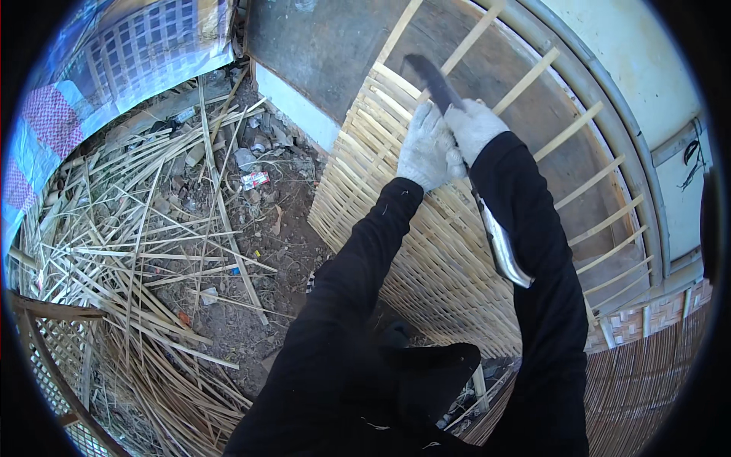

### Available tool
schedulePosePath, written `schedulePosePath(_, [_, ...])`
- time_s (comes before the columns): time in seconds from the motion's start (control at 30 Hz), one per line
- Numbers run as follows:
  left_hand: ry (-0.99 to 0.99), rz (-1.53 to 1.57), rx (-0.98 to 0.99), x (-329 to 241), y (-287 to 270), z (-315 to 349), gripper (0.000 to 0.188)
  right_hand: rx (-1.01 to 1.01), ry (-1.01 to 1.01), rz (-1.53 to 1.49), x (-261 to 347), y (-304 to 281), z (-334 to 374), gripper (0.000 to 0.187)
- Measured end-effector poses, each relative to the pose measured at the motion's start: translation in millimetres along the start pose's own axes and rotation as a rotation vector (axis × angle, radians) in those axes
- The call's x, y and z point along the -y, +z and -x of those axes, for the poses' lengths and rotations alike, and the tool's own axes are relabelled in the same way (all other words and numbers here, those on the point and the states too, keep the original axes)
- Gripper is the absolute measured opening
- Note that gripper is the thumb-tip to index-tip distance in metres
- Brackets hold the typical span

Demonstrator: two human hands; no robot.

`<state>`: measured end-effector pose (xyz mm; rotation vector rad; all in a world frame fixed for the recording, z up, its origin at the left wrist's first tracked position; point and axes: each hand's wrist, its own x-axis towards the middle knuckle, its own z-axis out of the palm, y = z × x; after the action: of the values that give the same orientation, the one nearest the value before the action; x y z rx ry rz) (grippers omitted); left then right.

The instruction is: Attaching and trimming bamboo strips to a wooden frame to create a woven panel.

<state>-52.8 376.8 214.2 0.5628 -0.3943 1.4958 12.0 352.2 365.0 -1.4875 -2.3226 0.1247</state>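
A panel of pale woven bamboo strips [411,251] leans in front of me, its bare upright slats [525,82] fanning out past the woven edge. My right hand [476,129], in a whitish knit glove, is closed around a knife whose dark, broad blade [434,82] points up and left over the slats. Beside it, my left hand [428,148], gloved the same way, is bent closed against the weave's upper edge; what its fingers grip is hidden. A shiny silver piece with a curved end [502,247] runs along my right forearm; whether it belongs to the knife I cannot tell.
Loose bamboo strips [145,251] litter the dirt ground at left, with scraps of rubbish [255,180]. A patterned tarp [114,84] hangs at upper left. An openwork basket [57,358] stands lower left. Behind the panel is a dark board [320,53]; brown thin-stick matting [647,381] lies lower right.
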Motion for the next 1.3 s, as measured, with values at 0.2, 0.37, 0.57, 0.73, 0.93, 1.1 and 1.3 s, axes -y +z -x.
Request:
schedulePosePath(0.2, [0.062,0.186,-0.322,8.7,0.2,-2.5,0.056,0.078,-0.012,0.017,-3.4,23.7,-8.7,0.037])
schedulePosePath(0.37, [0.244,-1.177,-0.040,-3.5,10.3,14.4,0.056,-0.057,0.096,-0.031,16.1,30.5,6.2,0.033])
schedulePosePath(0.57, [0.582,-2.209,0.056,-14.9,19.4,11.2,0.052,0.014,0.317,-0.597,39.7,-10.3,79.7,0.023])
schedulePosePath(0.73, [0.663,-2.228,0.133,-18.4,27.8,7.0,0.034,-0.151,0.305,-0.844,24.3,-46.0,183.4,0.023])
schedulePosePath(0.93, [0.682,-2.309,0.201,-19.5,28.3,9.5,0.035,-0.108,0.515,-0.808,-37.9,-40.5,340.5,0.022])
schedulePosePath(1.1, [0.819,-2.318,0.334,-21.5,31.8,3.1,0.030,-0.359,0.740,-0.224,-112.5,-59.9,483.1,0.020])
schedulePosePath(1.3, [0.735,-2.568,0.392,-30.5,38.1,-9.6,0.031,-1.139,0.936,-0.599,-251.0,-115.1,610.8,0.020])
